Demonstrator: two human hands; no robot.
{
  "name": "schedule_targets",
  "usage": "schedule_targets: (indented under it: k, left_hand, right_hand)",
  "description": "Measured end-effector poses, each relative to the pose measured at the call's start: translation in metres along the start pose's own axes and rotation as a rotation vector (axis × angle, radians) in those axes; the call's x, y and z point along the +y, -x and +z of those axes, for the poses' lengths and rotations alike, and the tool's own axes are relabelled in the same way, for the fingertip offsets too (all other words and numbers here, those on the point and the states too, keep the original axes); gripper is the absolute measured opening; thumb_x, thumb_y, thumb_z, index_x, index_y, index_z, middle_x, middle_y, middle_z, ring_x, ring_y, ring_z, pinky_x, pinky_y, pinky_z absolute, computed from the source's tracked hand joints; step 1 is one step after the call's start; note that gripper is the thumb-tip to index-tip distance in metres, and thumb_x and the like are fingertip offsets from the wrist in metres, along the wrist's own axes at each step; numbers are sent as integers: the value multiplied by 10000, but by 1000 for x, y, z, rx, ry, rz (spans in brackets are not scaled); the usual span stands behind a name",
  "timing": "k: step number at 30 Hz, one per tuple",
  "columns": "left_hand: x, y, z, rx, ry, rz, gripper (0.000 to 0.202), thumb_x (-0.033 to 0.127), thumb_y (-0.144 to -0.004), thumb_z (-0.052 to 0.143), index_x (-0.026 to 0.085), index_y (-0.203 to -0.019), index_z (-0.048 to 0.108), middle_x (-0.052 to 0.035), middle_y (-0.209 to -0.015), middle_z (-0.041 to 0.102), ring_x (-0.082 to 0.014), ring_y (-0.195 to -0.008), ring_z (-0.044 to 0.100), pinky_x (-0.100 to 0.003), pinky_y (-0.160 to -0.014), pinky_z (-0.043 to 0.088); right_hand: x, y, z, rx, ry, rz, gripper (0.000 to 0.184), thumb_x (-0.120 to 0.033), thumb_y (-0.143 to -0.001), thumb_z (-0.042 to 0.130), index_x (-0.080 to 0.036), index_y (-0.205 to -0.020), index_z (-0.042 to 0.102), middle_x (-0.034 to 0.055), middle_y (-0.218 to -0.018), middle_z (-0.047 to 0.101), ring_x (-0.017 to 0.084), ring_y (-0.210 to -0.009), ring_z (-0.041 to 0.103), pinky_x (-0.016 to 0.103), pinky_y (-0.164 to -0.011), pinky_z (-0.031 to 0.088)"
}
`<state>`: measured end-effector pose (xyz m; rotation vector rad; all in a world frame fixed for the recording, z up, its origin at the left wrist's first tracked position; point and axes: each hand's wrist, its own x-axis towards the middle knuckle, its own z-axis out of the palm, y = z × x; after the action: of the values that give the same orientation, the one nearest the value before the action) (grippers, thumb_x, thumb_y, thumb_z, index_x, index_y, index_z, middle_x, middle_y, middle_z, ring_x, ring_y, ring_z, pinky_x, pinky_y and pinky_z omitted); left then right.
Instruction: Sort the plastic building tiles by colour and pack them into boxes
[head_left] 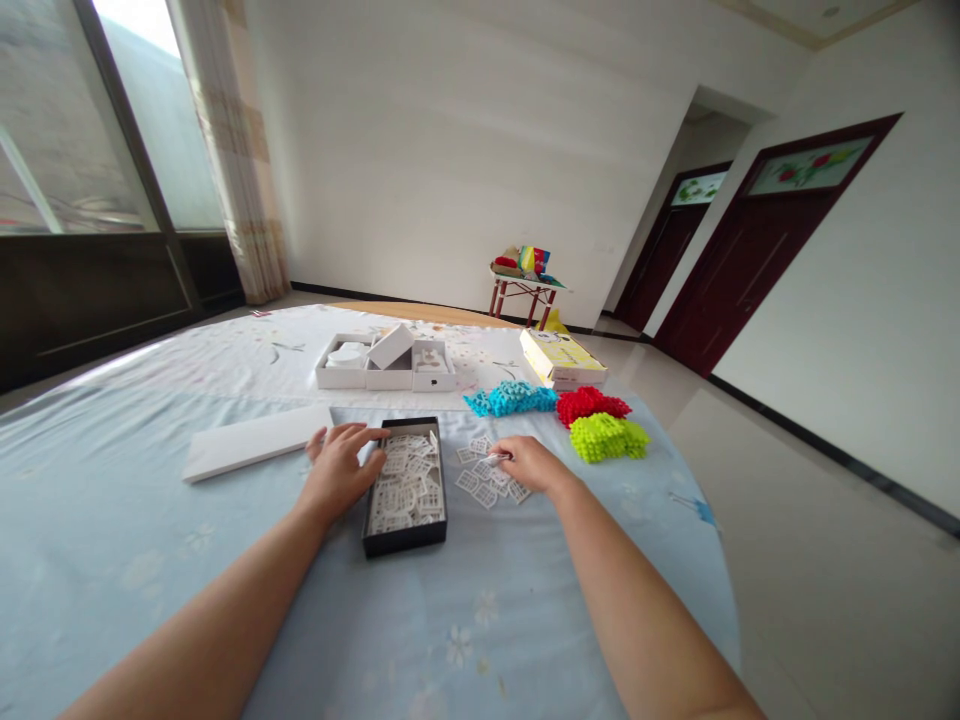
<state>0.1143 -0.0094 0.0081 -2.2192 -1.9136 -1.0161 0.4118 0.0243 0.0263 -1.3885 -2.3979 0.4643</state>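
Note:
A black tray (403,538) full of small white lattice pieces sits on the pale blue tablecloth in front of me. My left hand (339,468) rests at the tray's left rim, fingers spread, fingertips reaching over the pieces. My right hand (526,463) lies to the right of the tray, curled and pinching a small white piece (496,459) over several loose white lattice pieces (481,480) on the cloth.
A flat white lid (255,442) lies left of the tray. Behind are open white boxes (386,366), a yellow box (562,358), and blue (511,398), red (591,404) and green (606,437) piles of pieces. The table edge (705,520) curves off at right.

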Motion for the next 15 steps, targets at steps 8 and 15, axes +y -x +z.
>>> schedule_targets:
  k: [8, 15]
  left_hand:
    - [-1, 0, 2, 0, -3, -7, 317, 325, -769, 411, 271, -978, 643, -53, -1038, 641, -234, -1112, 479, -473, -1022, 134]
    - [2, 0, 2, 2, 13, -20, 315, 310, -759, 419, 267, -976, 644, -54, -1038, 642, -229, -1119, 471, -471, -1026, 125]
  right_hand:
    - [3, -1, 2, 6, -160, 23, 194, -106, -699, 539, -155, -831, 671, 15, -757, 669, 140, -709, 589, 219, -656, 428]
    - [-36, -14, -15, 170, -396, -59, 215, -244, -751, 574, -147, -932, 638, 36, -853, 674, 153, -772, 609, 267, -722, 468]
